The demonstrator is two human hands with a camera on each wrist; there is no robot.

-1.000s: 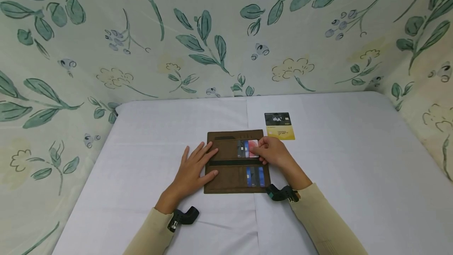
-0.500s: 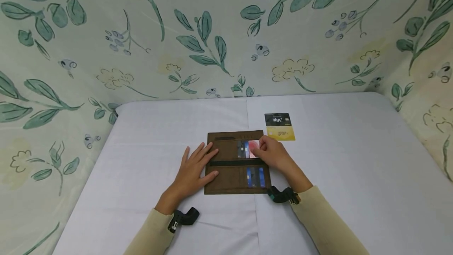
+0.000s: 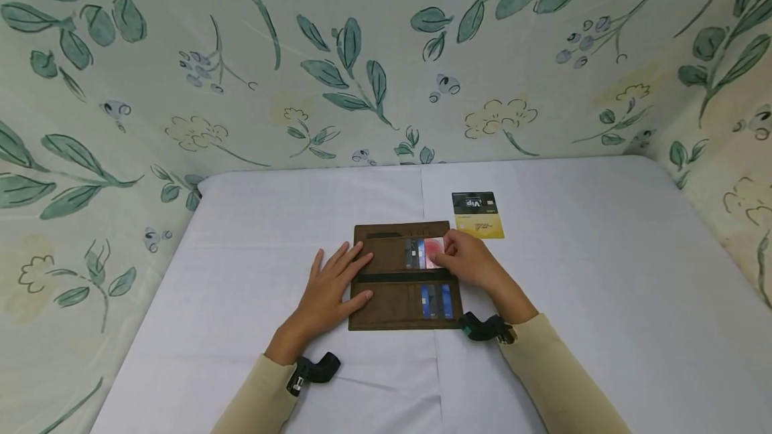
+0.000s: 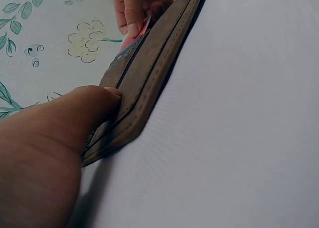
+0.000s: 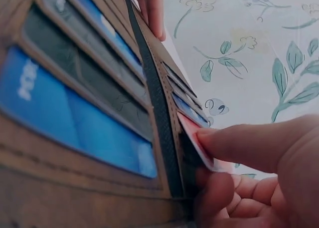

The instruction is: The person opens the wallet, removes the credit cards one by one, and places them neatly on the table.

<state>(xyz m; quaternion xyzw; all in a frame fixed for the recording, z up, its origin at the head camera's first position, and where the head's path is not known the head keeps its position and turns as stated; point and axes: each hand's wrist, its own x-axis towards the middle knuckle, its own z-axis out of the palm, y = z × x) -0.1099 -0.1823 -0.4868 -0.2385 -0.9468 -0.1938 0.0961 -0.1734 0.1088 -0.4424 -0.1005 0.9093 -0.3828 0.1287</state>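
Wallet: brown leather point(image 3: 389, 314), a matte rectangle unfolded flat on the bench point(image 3: 265, 220), its edges sewn with a line of stitching and its corner softly rounded.
Fold: a dark strip point(image 3: 401, 277) runs across the middle between the two halves, finely textured from close up.
Left hand: my left hand point(image 3: 328, 295) is spread wide, the fingertips resting on the upper half at the wallet's left edge, the thumb on the lower half.
Right hand: my right hand point(image 3: 473, 261) is narrowed to a pinch at the wallet's upper right, the thumb against the face of a red-and-white card, other fingers behind it.
Pinched card: the red-and-white card point(image 3: 432, 253) is thin and smooth, at the right end of the upper row; how deep it sits in its slot I cannot tell.
Upper row: narrow grey and blue cards point(image 3: 413, 254) overlap like steps.
Lower row: glossy blue and dark cards point(image 3: 436, 301) sit in leather slots.
Loose cards: a black one marked Vip point(image 3: 474, 203) and a yellow one point(image 3: 480, 226) lie just beyond my right hand.
Cloth: white and lightly creased over the bench; behind hangs a leaf-and-flower print point(image 3: 386, 142).
Sleeves: my beige cuffs point(image 3: 256, 390) meet black wrist cameras point(image 3: 321, 368).
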